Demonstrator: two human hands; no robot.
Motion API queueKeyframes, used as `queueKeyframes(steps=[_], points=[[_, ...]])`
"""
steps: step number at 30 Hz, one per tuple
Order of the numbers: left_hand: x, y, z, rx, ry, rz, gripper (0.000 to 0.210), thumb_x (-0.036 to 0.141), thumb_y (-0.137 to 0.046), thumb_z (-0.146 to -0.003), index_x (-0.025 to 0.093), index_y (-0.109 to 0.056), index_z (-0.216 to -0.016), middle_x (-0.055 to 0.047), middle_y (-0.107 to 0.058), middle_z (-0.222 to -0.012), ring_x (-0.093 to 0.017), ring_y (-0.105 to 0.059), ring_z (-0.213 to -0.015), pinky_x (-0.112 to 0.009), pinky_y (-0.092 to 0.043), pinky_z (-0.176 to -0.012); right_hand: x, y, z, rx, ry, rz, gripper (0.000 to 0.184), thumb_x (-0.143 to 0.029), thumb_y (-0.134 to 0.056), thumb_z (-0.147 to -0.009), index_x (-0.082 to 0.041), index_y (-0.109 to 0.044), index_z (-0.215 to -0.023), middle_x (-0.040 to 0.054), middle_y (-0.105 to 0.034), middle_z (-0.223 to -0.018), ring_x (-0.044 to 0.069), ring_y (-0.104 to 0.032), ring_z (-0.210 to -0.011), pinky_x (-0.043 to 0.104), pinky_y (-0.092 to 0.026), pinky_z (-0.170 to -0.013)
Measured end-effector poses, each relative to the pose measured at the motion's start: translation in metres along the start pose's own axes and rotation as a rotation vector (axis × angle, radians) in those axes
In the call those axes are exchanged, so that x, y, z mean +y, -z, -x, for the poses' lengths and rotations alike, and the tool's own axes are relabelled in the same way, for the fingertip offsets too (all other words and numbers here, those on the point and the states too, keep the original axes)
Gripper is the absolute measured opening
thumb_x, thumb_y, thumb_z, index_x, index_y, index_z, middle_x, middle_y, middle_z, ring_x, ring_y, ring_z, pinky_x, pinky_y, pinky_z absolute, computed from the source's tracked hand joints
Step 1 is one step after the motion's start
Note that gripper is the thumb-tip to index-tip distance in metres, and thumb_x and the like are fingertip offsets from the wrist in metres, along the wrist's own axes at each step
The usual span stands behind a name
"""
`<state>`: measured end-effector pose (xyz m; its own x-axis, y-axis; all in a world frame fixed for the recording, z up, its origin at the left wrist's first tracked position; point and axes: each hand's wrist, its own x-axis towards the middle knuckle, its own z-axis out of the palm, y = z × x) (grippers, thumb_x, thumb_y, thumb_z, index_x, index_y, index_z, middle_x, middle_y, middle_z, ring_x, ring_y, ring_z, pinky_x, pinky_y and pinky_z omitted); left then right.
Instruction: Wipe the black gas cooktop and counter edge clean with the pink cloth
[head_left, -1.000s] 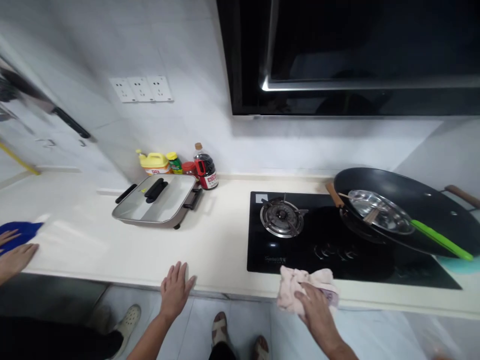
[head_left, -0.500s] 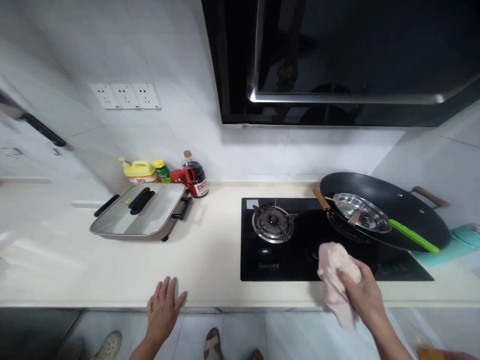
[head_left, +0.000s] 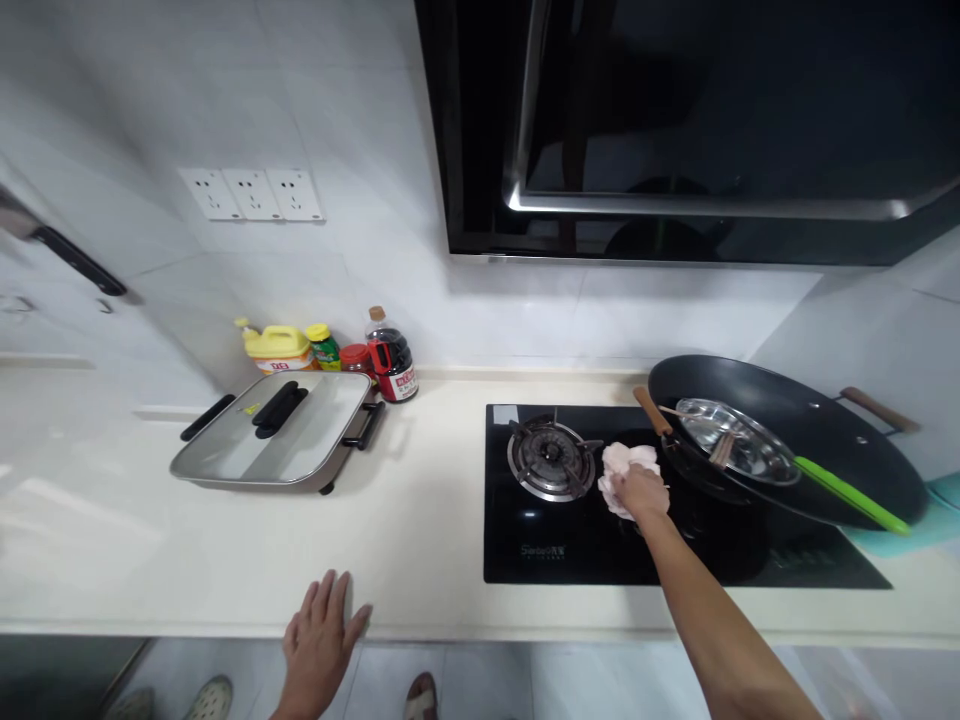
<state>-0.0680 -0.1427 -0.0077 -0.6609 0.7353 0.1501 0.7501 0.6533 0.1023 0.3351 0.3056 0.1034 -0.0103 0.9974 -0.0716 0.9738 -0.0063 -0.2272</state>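
My right hand (head_left: pixel 643 492) presses a pale pink cloth (head_left: pixel 619 468) onto the black glass gas stove (head_left: pixel 585 560), just right of the left burner (head_left: pixel 553 458). Its fingers are bunched on the cloth and partly hidden. My left hand (head_left: pixel 321 632) rests at the front edge of the cream countertop (head_left: pixel 427 560), fingers stretched out and holding nothing. On the stove's right side sits a large black wok (head_left: pixel 795 400), tilted, with a metal bowl (head_left: pixel 750 450) and a green-handled utensil (head_left: pixel 847 492) in it.
A lidded electric pan (head_left: pixel 330 420) stands on the left counter. Behind it are a yellow jug (head_left: pixel 279 345), a green bottle (head_left: pixel 324 346), a red-lidded jar (head_left: pixel 356 358) and a dark sauce bottle (head_left: pixel 396 362). A range hood (head_left: pixel 675 232) hangs above the stove. A knife (head_left: pixel 79 260) is on the left wall.
My right hand has carried the cloth from above the stove's front edge forward and left, down onto the glass beside the left burner. My left hand stays at the counter edge.
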Motion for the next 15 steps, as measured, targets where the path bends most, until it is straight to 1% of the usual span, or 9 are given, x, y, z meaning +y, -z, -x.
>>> queueKeyframes(steps=[3, 5, 8, 10, 12, 13, 15], points=[[0.002, 0.001, 0.001, 0.029, -0.006, 0.006, 0.066, 0.057, -0.032, -0.100, 0.018, -0.057, -0.148, -0.014, -0.044, -0.162, -0.034, -0.034, -0.152, -0.053, -0.032, -0.118, -0.018, -0.017, 0.027, -0.015, 0.148, 0.083, 0.036, -0.037, -0.054, -0.095, -0.009, -0.065, -0.115, 0.0205, -0.064, -0.119, 0.032, -0.059, -0.117, 0.041, -0.043, -0.099], [0.002, 0.000, 0.002, 0.034, -0.012, 0.018, 0.067, 0.058, -0.030, -0.101, 0.019, -0.057, -0.148, -0.014, -0.045, -0.162, -0.034, -0.034, -0.152, -0.053, -0.032, -0.117, -0.025, -0.026, 0.050, -0.002, 0.205, 0.114, 0.035, -0.036, -0.051, -0.097, -0.009, -0.065, -0.115, 0.0197, -0.065, -0.118, 0.031, -0.060, -0.115, 0.041, -0.041, -0.100], [0.002, -0.002, 0.003, 0.047, -0.002, 0.031, 0.067, 0.060, -0.030, -0.101, 0.020, -0.057, -0.148, -0.014, -0.045, -0.161, -0.034, -0.035, -0.152, -0.052, -0.032, -0.118, -0.022, -0.033, 0.086, 0.019, 0.257, 0.134, 0.037, -0.037, -0.045, -0.101, -0.010, -0.066, -0.112, 0.0192, -0.067, -0.114, 0.030, -0.060, -0.112, 0.045, -0.035, -0.107], [0.002, -0.004, 0.003, 0.062, -0.004, 0.029, 0.068, 0.060, -0.029, -0.101, 0.019, -0.057, -0.147, -0.015, -0.045, -0.161, -0.034, -0.035, -0.151, -0.052, -0.032, -0.118, -0.015, -0.037, 0.110, 0.027, 0.284, 0.142, 0.036, -0.038, -0.044, -0.102, -0.011, -0.066, -0.111, 0.0186, -0.067, -0.114, 0.031, -0.059, -0.111, 0.047, -0.033, -0.110], [0.002, -0.004, 0.003, 0.067, -0.013, 0.019, 0.068, 0.059, -0.028, -0.102, 0.018, -0.057, -0.147, -0.015, -0.045, -0.161, -0.034, -0.035, -0.151, -0.053, -0.031, -0.118, -0.015, -0.043, 0.135, 0.041, 0.347, 0.112, 0.032, -0.036, -0.047, -0.100, -0.012, -0.066, -0.111, 0.0176, -0.066, -0.114, 0.031, -0.057, -0.109, 0.046, -0.036, -0.105], [0.002, -0.004, 0.002, 0.065, -0.016, 0.014, 0.068, 0.059, -0.027, -0.102, 0.018, -0.057, -0.147, -0.015, -0.045, -0.161, -0.034, -0.034, -0.152, -0.053, -0.031, -0.118, -0.019, -0.048, 0.148, 0.048, 0.398, 0.073, 0.029, -0.033, -0.049, -0.098, -0.013, -0.066, -0.110, 0.0169, -0.066, -0.114, 0.031, -0.056, -0.108, 0.044, -0.038, -0.102], [0.002, -0.002, 0.002, 0.055, -0.012, 0.007, 0.068, 0.060, -0.027, -0.102, 0.019, -0.056, -0.148, -0.014, -0.044, -0.162, -0.033, -0.033, -0.152, -0.053, -0.031, -0.118, -0.036, -0.060, 0.178, 0.037, 0.515, -0.053, 0.022, -0.027, -0.056, -0.092, -0.015, -0.065, -0.108, 0.0148, -0.064, -0.114, 0.031, -0.054, -0.107, 0.042, -0.041, -0.097]])
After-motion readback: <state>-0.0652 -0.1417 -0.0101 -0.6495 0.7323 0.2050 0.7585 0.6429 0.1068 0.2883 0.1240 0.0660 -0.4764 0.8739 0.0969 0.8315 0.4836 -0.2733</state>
